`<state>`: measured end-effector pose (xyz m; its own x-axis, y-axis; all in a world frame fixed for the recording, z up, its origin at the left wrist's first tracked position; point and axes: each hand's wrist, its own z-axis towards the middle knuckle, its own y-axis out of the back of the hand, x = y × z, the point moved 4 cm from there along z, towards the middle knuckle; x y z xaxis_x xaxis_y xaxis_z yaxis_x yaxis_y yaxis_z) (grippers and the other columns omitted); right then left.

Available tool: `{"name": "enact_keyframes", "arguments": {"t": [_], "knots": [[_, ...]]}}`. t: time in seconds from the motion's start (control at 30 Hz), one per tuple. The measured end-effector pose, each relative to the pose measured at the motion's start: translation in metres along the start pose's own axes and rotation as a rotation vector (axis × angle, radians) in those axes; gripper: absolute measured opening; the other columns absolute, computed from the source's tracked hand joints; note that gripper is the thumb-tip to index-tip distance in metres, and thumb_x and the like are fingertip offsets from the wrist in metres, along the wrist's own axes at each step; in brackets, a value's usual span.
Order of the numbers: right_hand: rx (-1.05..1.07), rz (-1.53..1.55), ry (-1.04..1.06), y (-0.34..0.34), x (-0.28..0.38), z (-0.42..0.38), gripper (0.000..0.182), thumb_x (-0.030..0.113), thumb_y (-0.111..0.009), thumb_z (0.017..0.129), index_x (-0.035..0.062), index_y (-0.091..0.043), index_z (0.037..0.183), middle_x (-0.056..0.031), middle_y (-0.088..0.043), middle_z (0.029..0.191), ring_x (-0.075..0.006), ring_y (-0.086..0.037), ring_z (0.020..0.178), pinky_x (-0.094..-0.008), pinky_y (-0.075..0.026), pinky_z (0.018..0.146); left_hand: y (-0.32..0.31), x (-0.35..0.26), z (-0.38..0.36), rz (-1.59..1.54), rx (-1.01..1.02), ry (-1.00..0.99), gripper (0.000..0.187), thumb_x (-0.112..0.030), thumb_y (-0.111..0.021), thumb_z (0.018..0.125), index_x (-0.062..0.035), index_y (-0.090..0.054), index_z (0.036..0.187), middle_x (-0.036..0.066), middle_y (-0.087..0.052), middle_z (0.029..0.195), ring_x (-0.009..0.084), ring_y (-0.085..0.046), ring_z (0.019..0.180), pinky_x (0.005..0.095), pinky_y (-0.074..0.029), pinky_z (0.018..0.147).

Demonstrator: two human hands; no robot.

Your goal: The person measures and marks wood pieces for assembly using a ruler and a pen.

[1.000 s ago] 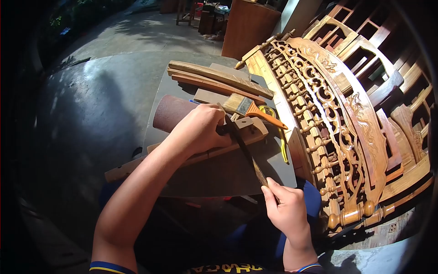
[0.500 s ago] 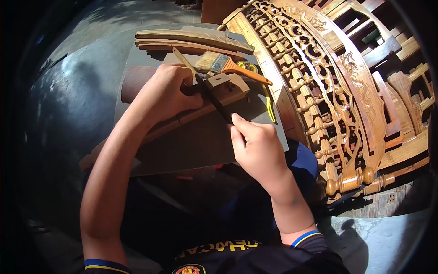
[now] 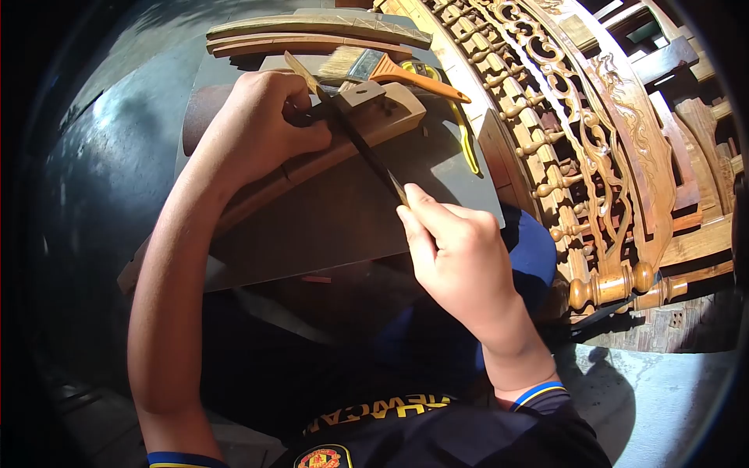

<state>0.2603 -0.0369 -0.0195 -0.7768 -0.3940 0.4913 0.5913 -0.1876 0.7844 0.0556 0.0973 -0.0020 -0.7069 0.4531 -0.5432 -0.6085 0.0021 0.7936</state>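
My right hand [image 3: 460,249] pinches the near end of a long, thin, dark file [image 3: 365,150]. The file slants up and to the left, and its far end catches the sunlight past my left hand. Closed around a small pale wooden block [image 3: 363,94] with a hole in it, my left hand [image 3: 269,117] rests over a longer wooden beam [image 3: 402,117]. The file crosses the small block beside my left fingers. Part of the block is hidden by that hand.
Behind my hands lie a paintbrush [image 3: 406,76] with an orange handle, a yellow tape measure [image 3: 425,70] and curved wood strips [image 3: 312,28] on a grey board [image 3: 351,226]. A yellow-handled tool [image 3: 466,144] lies right. Carved wooden furniture [image 3: 601,148] stands along the right side.
My right hand has drawn the file a little back toward my body. My left hand keeps its grip. The whole view has shifted, so the board appears higher.
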Motion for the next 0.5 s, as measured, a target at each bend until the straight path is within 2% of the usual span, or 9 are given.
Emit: {"name": "enact_keyframes", "arguments": {"t": [0.13,0.23,0.3,0.4,0.43,0.5], "knots": [[-0.029,0.057,-0.049,0.009,-0.001,-0.017,0.022,0.003,-0.07,0.097,-0.0083,-0.072,0.116,-0.0196,-0.067,0.069,-0.0369,-0.068,0.062,-0.0424,-0.052,0.057,-0.005,0.01,0.0,0.002,-0.046,-0.082,0.029,-0.016,-0.085,0.074,0.003,-0.064,0.083,0.015,-0.067,0.078,0.0243,-0.064,0.072,0.0385,-0.05,0.068],[-0.015,0.017,0.046,-0.005,-0.003,0.027,0.022,0.005,-0.068,0.098,-0.0076,-0.072,0.116,-0.023,-0.068,0.073,-0.0418,-0.069,0.065,-0.0451,-0.053,0.059,-0.002,0.005,0.0,0.02,-0.007,-0.019,0.03,-0.017,-0.085,0.074,0.0036,-0.065,0.084,0.018,-0.068,0.079,0.0277,-0.067,0.074,0.0404,-0.051,0.07],[-0.005,0.037,0.055,-0.003,-0.002,0.034,0.023,0.006,-0.069,0.098,-0.0071,-0.072,0.117,-0.0226,-0.068,0.072,-0.0418,-0.068,0.065,-0.0454,-0.053,0.059,-0.003,0.006,0.0,0.018,-0.052,-0.071,0.031,-0.017,-0.085,0.073,0.0038,-0.064,0.083,0.018,-0.068,0.079,0.028,-0.066,0.074,0.0408,-0.052,0.071],[-0.035,0.035,-0.019,0.003,-0.005,-0.007,0.025,0.003,-0.073,0.096,-0.0063,-0.073,0.119,-0.0213,-0.067,0.07,-0.0368,-0.07,0.061,-0.0423,-0.053,0.056,-0.003,0.009,-0.001,0.014,-0.041,-0.056,0.033,-0.018,-0.085,0.073,0.004,-0.064,0.084,0.019,-0.068,0.08,0.0285,-0.066,0.075,0.0412,-0.052,0.072],[-0.107,0.031,0.051,0.006,0.0,-0.014,0.022,0.002,-0.074,0.095,-0.0064,-0.074,0.116,-0.0212,-0.067,0.069,-0.0348,-0.071,0.061,-0.0405,-0.053,0.055,-0.003,0.009,0.0,0.008,-0.027,-0.04,0.033,-0.018,-0.086,0.073,0.004,-0.064,0.084,0.019,-0.068,0.081,0.0287,-0.066,0.075,0.0414,-0.052,0.073],[-0.029,0.028,-0.012,0.004,0.002,-0.002,0.02,0.003,-0.072,0.096,-0.0064,-0.074,0.114,-0.0221,-0.067,0.07,-0.0366,-0.07,0.061,-0.0423,-0.053,0.056,-0.004,0.008,-0.001,0.028,-0.029,-0.03,0.035,-0.02,-0.087,0.073,0.0043,-0.064,0.085,0.018,-0.069,0.082,0.0289,-0.066,0.077,0.0414,-0.053,0.074]]}}
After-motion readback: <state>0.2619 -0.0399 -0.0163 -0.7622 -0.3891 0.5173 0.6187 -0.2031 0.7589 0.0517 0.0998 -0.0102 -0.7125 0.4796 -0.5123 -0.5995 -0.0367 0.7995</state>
